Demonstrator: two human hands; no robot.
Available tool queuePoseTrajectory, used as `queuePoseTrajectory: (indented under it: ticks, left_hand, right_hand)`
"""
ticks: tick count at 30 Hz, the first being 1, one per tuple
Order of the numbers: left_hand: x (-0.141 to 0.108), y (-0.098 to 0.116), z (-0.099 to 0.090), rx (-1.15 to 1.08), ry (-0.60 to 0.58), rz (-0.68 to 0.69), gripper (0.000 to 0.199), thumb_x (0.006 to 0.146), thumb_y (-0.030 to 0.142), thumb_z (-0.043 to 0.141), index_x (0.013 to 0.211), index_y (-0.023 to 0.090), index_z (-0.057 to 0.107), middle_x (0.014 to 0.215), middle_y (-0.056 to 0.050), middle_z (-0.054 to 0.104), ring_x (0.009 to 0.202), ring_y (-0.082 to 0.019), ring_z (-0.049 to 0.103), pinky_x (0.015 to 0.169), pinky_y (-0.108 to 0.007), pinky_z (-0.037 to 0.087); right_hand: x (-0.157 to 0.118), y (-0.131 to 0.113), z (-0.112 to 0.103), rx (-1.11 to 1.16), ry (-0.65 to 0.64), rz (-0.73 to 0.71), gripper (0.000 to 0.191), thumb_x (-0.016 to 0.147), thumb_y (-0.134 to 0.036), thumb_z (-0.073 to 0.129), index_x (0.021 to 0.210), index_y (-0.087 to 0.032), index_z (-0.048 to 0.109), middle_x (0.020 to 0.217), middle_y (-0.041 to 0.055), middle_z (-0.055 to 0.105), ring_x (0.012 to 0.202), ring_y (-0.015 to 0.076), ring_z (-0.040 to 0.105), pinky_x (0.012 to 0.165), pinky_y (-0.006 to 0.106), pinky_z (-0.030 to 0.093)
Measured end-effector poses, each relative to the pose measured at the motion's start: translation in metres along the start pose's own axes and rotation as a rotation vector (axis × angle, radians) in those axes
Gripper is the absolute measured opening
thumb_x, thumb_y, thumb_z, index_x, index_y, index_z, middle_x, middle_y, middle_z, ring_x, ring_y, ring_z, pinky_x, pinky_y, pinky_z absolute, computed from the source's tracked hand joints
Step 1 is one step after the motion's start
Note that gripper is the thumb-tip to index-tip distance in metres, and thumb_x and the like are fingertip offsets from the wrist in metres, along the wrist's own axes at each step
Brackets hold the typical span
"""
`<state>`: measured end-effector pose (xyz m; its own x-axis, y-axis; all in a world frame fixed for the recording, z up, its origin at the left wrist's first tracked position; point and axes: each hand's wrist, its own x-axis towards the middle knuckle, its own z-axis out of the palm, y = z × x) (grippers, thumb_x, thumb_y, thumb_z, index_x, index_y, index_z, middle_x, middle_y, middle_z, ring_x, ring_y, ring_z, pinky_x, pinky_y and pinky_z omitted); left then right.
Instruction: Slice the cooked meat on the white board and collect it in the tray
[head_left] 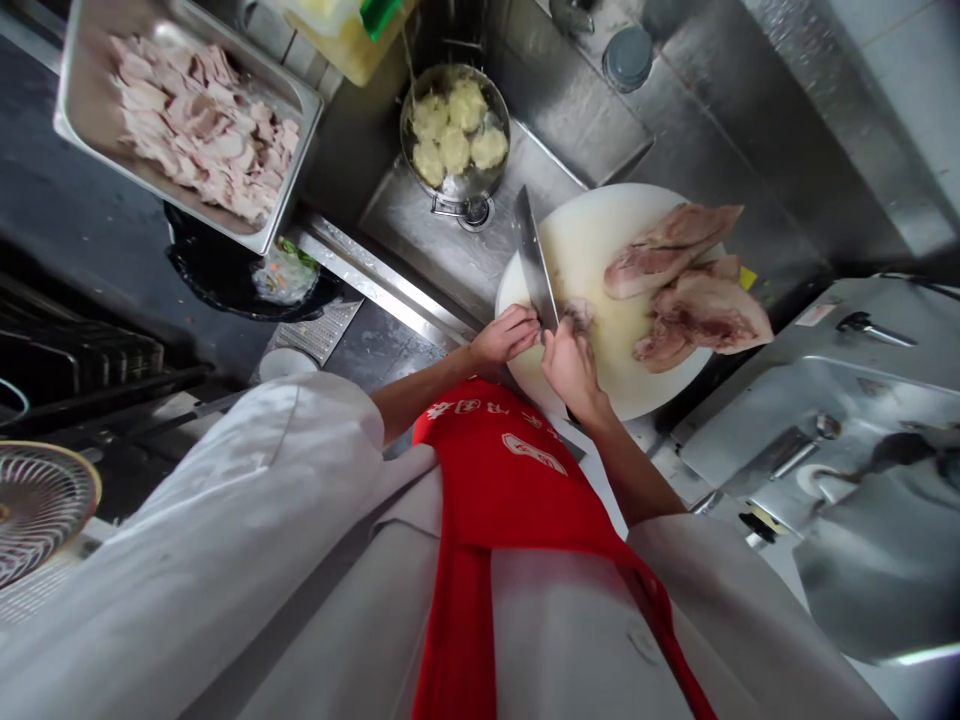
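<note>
My right hand is wrapped round the near end of a knife, whose broad blade points away from me over a round white cutting board. Close to the left side of the blade, my left hand has its fingers curled together at the board's edge; whatever they hold, if anything, is hidden. A small piece of meat lies just right of the blade, by my right knuckles. Farther right on the board rest large raw chunks of meat, pale with dark red areas.
Left of the board, a metal pot of peeled pale vegetables stands in the steel sink. A steel tray of sliced meat sits upper left, above a black bag-lined bin. A metal slicing machine stands at the right.
</note>
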<state>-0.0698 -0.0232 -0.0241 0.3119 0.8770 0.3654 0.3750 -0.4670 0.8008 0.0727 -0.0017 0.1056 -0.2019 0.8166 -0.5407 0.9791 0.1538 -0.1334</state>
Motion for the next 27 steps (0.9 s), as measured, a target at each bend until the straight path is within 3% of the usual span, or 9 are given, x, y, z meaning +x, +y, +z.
queuePoseTrajectory:
  ticks: [5,10,15,18,23,27]
  left_hand:
    - [-0.004,0.003,-0.004,0.021,0.0,-0.011,0.034,0.102,0.037,0.038,0.112,0.015,0.061,0.102,-0.015,0.061,0.099,-0.022,0.056,0.088,-0.042,0.05]
    - [-0.001,0.001,-0.004,0.053,-0.089,0.006,0.036,0.102,0.037,0.036,0.114,0.013,0.06,0.103,-0.015,0.061,0.1,-0.023,0.056,0.091,-0.042,0.05]
    - [0.001,0.004,-0.004,0.054,-0.103,-0.027,0.036,0.102,0.037,0.036,0.115,0.012,0.059,0.107,-0.017,0.06,0.104,-0.024,0.055,0.093,-0.043,0.049]
    - [-0.002,0.002,-0.003,0.018,-0.102,-0.051,0.038,0.101,0.041,0.036,0.115,0.014,0.06,0.107,-0.017,0.06,0.103,-0.024,0.056,0.093,-0.044,0.049]
    - [-0.007,-0.002,-0.001,0.058,-0.077,-0.02,0.038,0.102,0.039,0.035,0.116,0.014,0.06,0.106,-0.016,0.061,0.103,-0.024,0.056,0.091,-0.044,0.05]
    - [-0.007,-0.001,0.0,0.075,-0.063,0.001,0.037,0.102,0.037,0.034,0.116,0.013,0.06,0.106,-0.016,0.061,0.104,-0.024,0.056,0.09,-0.044,0.05]
  right_hand:
    - [0.001,0.005,-0.006,0.005,0.015,-0.024,0.034,0.101,-0.029,0.029,0.117,-0.008,0.051,0.096,0.0189,0.07,0.086,0.027,0.067,0.071,0.033,0.043]
    - [-0.029,0.012,-0.016,-0.078,-0.062,-0.009,0.039,0.102,-0.029,0.025,0.122,-0.008,0.05,0.087,0.0172,0.071,0.079,0.027,0.067,0.07,0.034,0.042]
    - [-0.056,0.021,-0.017,-0.098,-0.171,-0.01,0.038,0.102,-0.028,0.024,0.121,-0.009,0.051,0.086,0.0165,0.071,0.079,0.0267,0.068,0.071,0.034,0.042]
    - [-0.046,0.016,-0.011,-0.076,-0.18,-0.001,0.037,0.102,-0.027,0.025,0.121,-0.009,0.05,0.088,0.0168,0.07,0.081,0.0274,0.068,0.072,0.035,0.043]
    - [-0.013,-0.002,-0.009,-0.046,-0.065,-0.028,0.033,0.102,-0.026,0.026,0.12,-0.01,0.049,0.098,0.0185,0.069,0.087,0.0278,0.068,0.071,0.033,0.043]
    - [-0.031,0.007,-0.016,-0.071,-0.118,-0.025,0.036,0.102,-0.028,0.026,0.122,-0.009,0.048,0.091,0.0169,0.07,0.083,0.028,0.068,0.071,0.034,0.043]
